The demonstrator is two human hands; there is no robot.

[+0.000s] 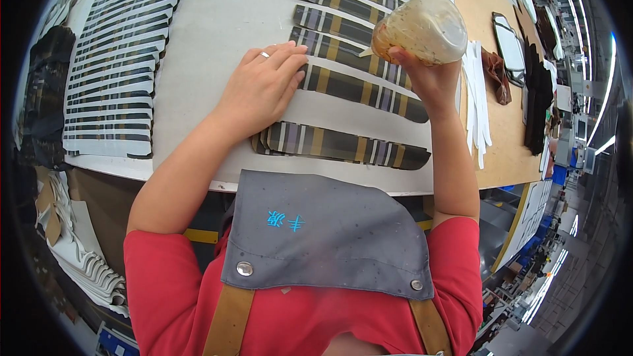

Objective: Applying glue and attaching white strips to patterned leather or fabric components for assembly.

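My right hand (432, 79) is closed around a translucent squeeze bottle (432, 26) with yellowish-brown residue inside. The bottle is tilted so that its thin nozzle (366, 53) points down and left over a dark plaid strip (330, 46). Whether the tip touches the strip I cannot tell. My left hand (257, 89), a ring on one finger, lies flat with fingers stretched out, its fingertips at the left ends of this strip and the plaid strip just nearer (362, 92). Several similar strips lie spaced out beyond. Closest to me is a small pile of plaid strips (343, 145).
Many overlapping plaid strips with white edges (119, 66) cover the table's left side. To the right, white strips (475, 99), a brown piece (498, 76) and a clear, dark-rimmed item (508, 46) lie on a tan board (508, 155). White folded material (92, 270) sits below the table at left.
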